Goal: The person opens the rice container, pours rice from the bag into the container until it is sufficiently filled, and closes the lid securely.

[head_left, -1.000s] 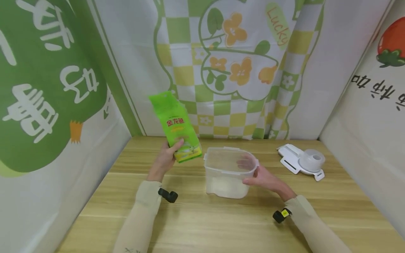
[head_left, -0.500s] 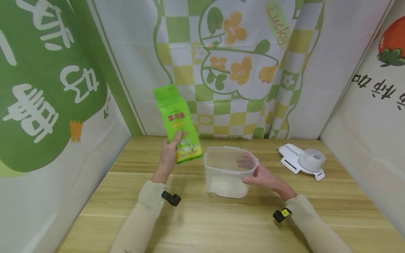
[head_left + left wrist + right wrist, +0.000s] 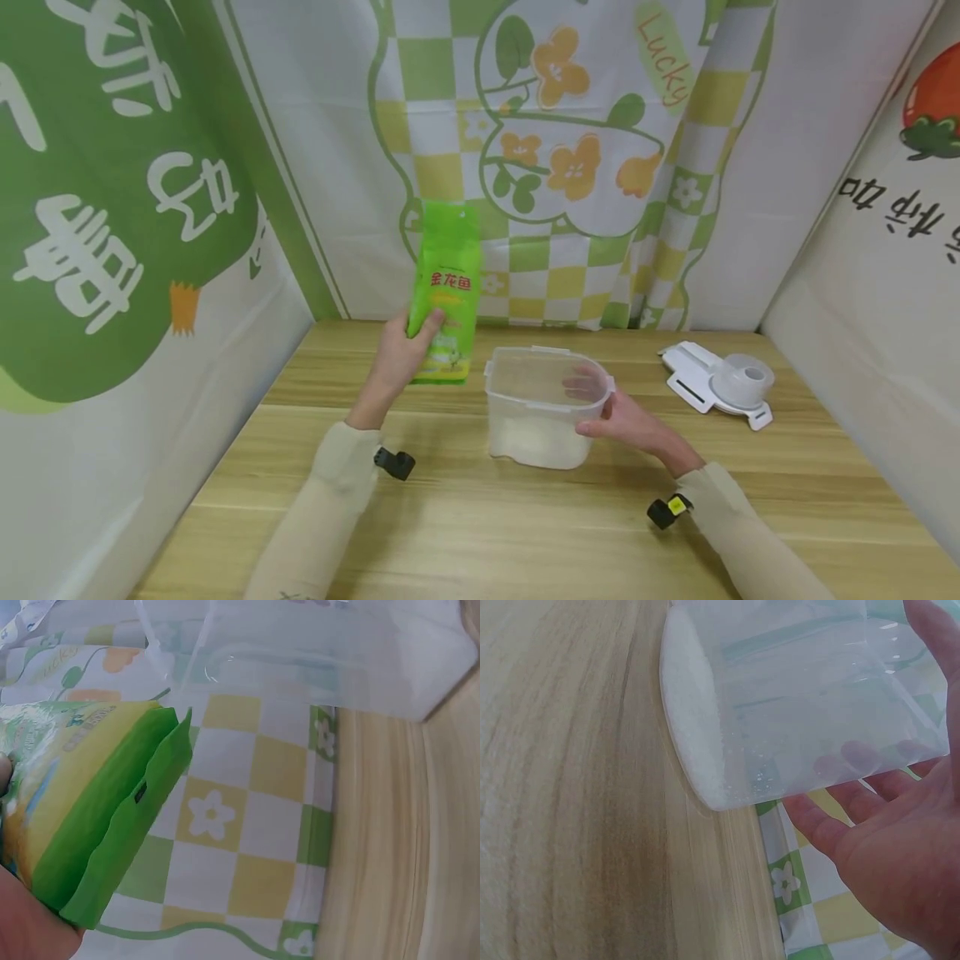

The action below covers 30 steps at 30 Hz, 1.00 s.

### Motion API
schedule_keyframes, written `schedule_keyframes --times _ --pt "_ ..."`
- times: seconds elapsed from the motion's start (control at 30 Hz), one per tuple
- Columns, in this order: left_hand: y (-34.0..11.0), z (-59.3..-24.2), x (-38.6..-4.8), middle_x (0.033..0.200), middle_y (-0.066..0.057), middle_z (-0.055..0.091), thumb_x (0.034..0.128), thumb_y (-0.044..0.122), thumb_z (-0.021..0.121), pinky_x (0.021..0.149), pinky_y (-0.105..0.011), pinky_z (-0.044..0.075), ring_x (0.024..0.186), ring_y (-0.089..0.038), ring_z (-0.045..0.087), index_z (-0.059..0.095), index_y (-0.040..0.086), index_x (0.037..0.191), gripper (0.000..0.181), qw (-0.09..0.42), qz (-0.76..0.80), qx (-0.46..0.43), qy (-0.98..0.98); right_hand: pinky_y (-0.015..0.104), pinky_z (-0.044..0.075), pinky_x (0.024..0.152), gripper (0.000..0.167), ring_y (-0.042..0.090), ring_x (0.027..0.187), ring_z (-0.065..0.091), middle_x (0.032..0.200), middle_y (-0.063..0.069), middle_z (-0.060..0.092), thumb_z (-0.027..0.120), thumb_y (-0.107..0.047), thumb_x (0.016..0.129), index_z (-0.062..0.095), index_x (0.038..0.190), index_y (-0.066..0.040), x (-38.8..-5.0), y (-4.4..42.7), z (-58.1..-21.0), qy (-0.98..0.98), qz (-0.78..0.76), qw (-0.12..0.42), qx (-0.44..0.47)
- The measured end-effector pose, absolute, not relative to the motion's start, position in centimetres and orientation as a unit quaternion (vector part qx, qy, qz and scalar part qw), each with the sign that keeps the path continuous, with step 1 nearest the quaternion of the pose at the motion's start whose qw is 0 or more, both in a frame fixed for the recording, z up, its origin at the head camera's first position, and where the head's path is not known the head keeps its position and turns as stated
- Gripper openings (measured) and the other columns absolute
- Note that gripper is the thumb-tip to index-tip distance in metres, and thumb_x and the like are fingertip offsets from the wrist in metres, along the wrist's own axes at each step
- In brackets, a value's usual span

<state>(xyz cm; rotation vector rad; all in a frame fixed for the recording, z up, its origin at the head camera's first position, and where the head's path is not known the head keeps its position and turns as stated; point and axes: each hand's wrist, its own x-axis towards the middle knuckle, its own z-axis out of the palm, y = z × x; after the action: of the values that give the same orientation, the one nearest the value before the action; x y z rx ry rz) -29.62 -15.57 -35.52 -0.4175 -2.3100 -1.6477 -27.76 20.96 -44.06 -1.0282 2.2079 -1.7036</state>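
Left hand (image 3: 399, 354) grips the green bag (image 3: 450, 258) upright, raised left of the clear container (image 3: 536, 440), presumably so nothing spills. Right hand (image 3: 626, 421) grips the container's right side, apparently steadying it on the table (image 3: 480, 533)

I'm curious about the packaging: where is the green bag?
In the head view, the green bag is in the left hand, held above the table, left of the clear tub.

Carries on a wood-grain bench (image 3: 480, 533), streaked from nine to three o'clock, an open, upright clear tub (image 3: 536, 429) and, at the tub's three o'clock, well apart, a white lid (image 3: 703, 383).
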Motion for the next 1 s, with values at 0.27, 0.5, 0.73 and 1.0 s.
schedule_keyframes --times 0.27,0.5,0.73,1.0 --pt "-15.3 -35.4 -29.4 0.085 -0.014 0.070 0.0969 0.057 0.048 0.054 -0.033 0.056 0.065 -0.020 0.068 0.061 0.007 0.112 0.054 0.168 -0.497 -0.136 -0.841 0.021 0.047 0.098 0.085 0.054 0.134 0.036 0.146 0.034 0.038 0.075 -0.011 0.085 0.020 0.149 -0.001 -27.8 20.9 -44.0 0.738 -0.574 0.085 -0.344" --pt "-14.9 -35.7 -29.3 0.070 -0.012 0.066 0.1014 0.051 0.043 0.044 -0.027 0.052 0.053 -0.017 0.064 0.058 0.006 0.095 0.048 0.217 -0.440 -0.159 -0.856 0.020 0.047 0.098 0.086 0.053 0.134 0.036 0.147 0.033 0.038 0.076 -0.010 0.085 0.021 0.150 -0.002 -27.8 20.8 -44.0 0.739 -0.573 0.086 -0.342" --pt "-14.9 -35.3 -29.4 0.067 -0.014 0.068 0.1033 0.049 0.036 0.040 -0.020 0.048 0.047 -0.016 0.063 0.060 0.001 0.100 0.055 0.281 -0.384 -0.233 -0.848 0.021 0.046 0.099 0.085 0.053 0.134 0.036 0.147 0.033 0.038 0.075 -0.010 0.085 0.021 0.150 -0.002 -27.9 20.7 -44.0 0.737 -0.575 0.086 -0.344" --pt "-15.1 -33.7 -29.4 0.064 -0.009 0.065 0.1037 0.042 0.040 0.039 -0.017 0.044 0.044 -0.010 0.058 0.056 0.004 0.108 0.041 0.260 -0.297 -0.287 -0.873 0.021 0.047 0.099 0.085 0.053 0.134 0.036 0.146 0.033 0.038 0.075 -0.011 0.085 0.020 0.150 -0.002 -27.9 20.9 -44.2 0.738 -0.574 0.084 -0.344"
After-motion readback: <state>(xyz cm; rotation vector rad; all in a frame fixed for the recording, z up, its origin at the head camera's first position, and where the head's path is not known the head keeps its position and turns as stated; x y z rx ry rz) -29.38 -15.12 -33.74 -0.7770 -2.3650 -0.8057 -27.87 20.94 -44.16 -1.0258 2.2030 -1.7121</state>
